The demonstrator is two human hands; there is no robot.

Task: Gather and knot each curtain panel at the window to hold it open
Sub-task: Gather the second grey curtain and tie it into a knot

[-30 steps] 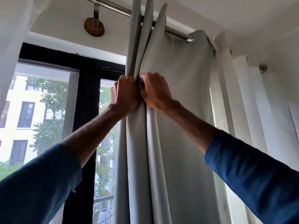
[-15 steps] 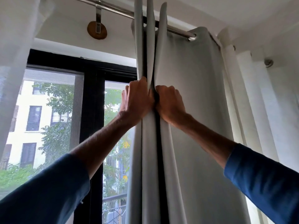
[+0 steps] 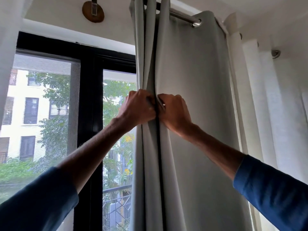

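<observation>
The grey curtain panel (image 3: pixel 191 77) hangs from the curtain rod (image 3: pixel 181 16). Its leading pleats are bunched into narrow upright folds under the rod. The rest spreads wide toward the rod's far end, where a grommet (image 3: pixel 197 23) rides the metal.

Well below the rod, the left hand (image 3: pixel 138 109) grips the bunched pleats, its fingers (image 3: pixel 149 101) curled tight round them. The right hand (image 3: pixel 175 110) meets it knuckle to knuckle, its fingers (image 3: pixel 162 104) clamped on the next fold. Working with both hands together at one height likely serves to hold the gathered folds stacked while more width is drawn in. The gathering looks partly done, and no knot is made yet.

Below the rod's wooden bracket (image 3: pixel 93 12), the black window frame (image 3: pixel 90 114) stands uncovered. A white sheer curtain (image 3: pixel 275 114) hangs past the rod's far end. No container is in view.
</observation>
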